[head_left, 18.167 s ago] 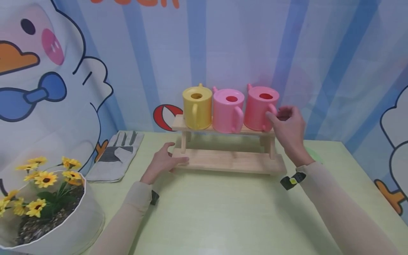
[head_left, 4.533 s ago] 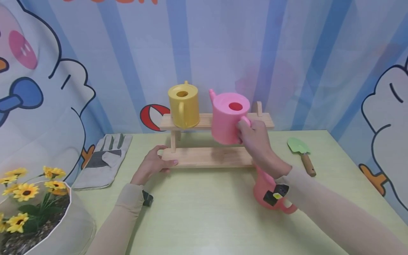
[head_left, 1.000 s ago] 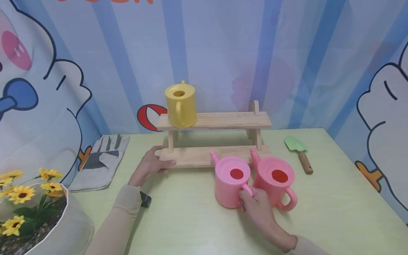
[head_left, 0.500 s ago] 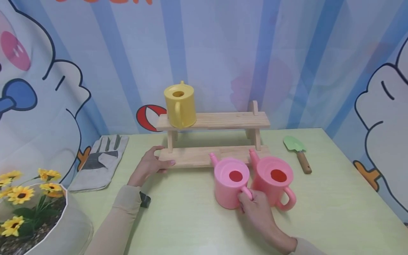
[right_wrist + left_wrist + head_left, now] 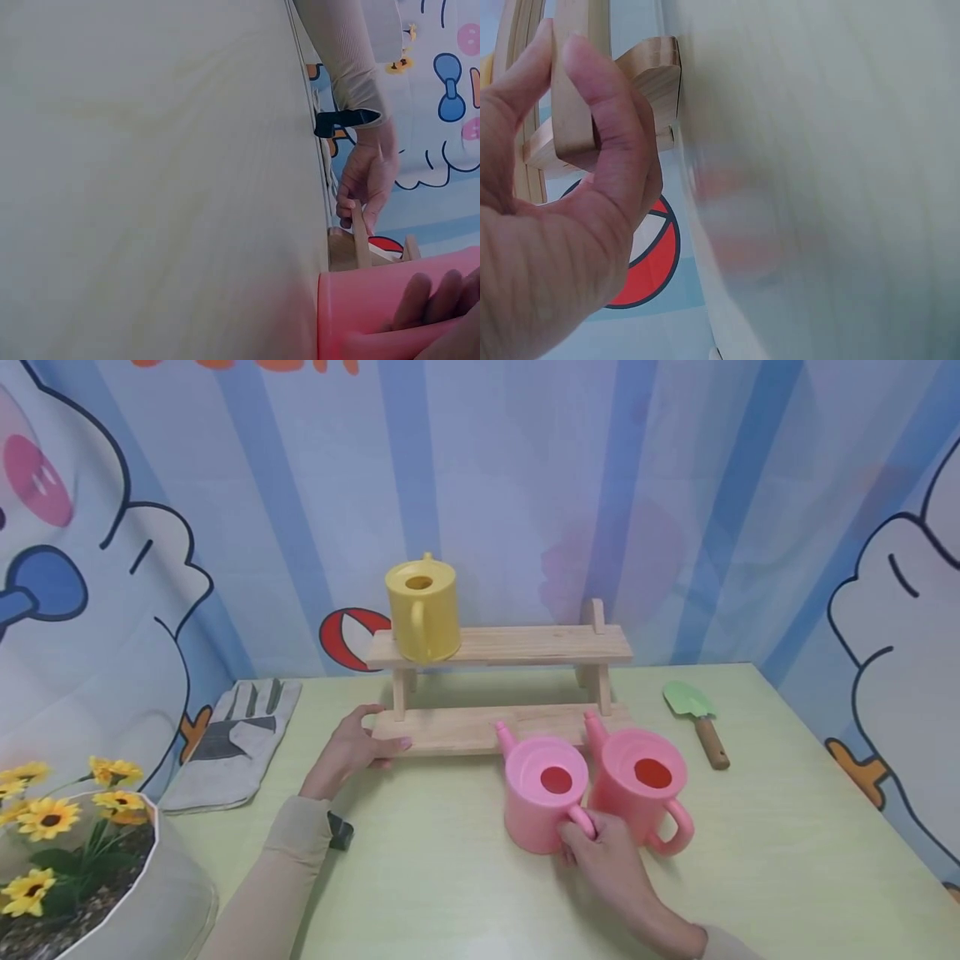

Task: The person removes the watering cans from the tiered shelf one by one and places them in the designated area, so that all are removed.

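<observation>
My left hand [image 5: 351, 747] grips the left end of the lower board of a two-tier wooden shelf [image 5: 540, 645]. In the left wrist view, thumb and fingers close round that board [image 5: 571, 120]. A light pink watering can [image 5: 534, 814] stands upright on the table before the shelf, spout pointing away. My right hand [image 5: 611, 864] holds its handle; the right wrist view shows fingers curled against the pink wall [image 5: 352, 300]. Just right of it stands a darker pink watering can [image 5: 626, 806]. At the upper board's left end sits a yellow watering can [image 5: 427, 622].
A green trowel [image 5: 710, 739] with a wooden handle lies at the right. On the left are a grey work glove [image 5: 225, 768] and a white pot [image 5: 168, 885] of yellow flowers. A printed curtain [image 5: 510, 485] hangs behind the table.
Since the oldest frame, both pink cans have come down from the upper board to the table, the darker one first. Over the last second the hands and cans have hardly moved.
</observation>
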`<state>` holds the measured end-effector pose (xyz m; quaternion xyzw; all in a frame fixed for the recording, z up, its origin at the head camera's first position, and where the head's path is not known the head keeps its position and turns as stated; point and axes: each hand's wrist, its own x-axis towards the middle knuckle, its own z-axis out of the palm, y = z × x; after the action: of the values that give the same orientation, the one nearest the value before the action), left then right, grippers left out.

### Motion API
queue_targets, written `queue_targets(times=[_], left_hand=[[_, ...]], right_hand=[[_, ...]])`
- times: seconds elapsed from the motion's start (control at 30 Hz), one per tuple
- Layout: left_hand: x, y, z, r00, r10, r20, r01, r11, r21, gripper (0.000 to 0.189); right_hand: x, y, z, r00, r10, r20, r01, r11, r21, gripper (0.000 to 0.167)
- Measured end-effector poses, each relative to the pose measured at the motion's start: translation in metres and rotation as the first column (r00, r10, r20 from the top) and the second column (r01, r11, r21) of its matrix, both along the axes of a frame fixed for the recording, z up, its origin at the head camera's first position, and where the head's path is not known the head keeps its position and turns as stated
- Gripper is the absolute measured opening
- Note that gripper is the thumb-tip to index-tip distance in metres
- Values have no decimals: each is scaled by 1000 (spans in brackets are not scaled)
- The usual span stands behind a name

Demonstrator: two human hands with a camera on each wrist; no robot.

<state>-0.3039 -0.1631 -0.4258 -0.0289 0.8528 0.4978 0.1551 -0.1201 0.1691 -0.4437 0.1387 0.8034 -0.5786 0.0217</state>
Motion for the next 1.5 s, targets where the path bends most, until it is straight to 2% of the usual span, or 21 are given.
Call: queue_targets(times=[0.23, 0.47, 0.6, 0.8, 0.93, 1.07, 1.23, 1.5], left_hand=[[0, -1, -3, 1000, 1, -4, -1, 1000, -11, 103], [1, -1, -1, 1000, -1, -4, 1, 1000, 6, 102], [2, -1, 0, 1000, 1, -9, -1, 1000, 3, 102], [1, -2, -1, 1000, -1, -3, 1, 1000, 0, 102], [1, -2, -1, 1000, -4, -1, 4, 1000, 4, 102], [1, -2, -2, 1000, 0, 5, 0, 1000, -1, 103], [2, -1, 0, 1000, 0, 3, 0, 1000, 0, 103], [2, -1, 1, 1000, -1, -1, 1, 1000, -11, 103]], right_hand=[[10, -1, 10, 1000, 9, 21, -10, 998, 60, 16], [17, 3, 14, 1000, 21, 0, -21, 993, 118, 28], [21, 4, 18, 1000, 23, -8, -22, 993, 115, 38], [26, 6, 26, 998, 13, -66, -5, 993, 118, 50], [28, 5, 32, 994, 9, -113, 7, 990, 143, 52], [30, 5, 38, 988, 16, -156, 13, 983, 181, 48], [34, 6, 47, 964, 56, -259, 3, 975, 223, 41], [25, 8, 72, 899, 140, -416, -26, 963, 269, 42]])
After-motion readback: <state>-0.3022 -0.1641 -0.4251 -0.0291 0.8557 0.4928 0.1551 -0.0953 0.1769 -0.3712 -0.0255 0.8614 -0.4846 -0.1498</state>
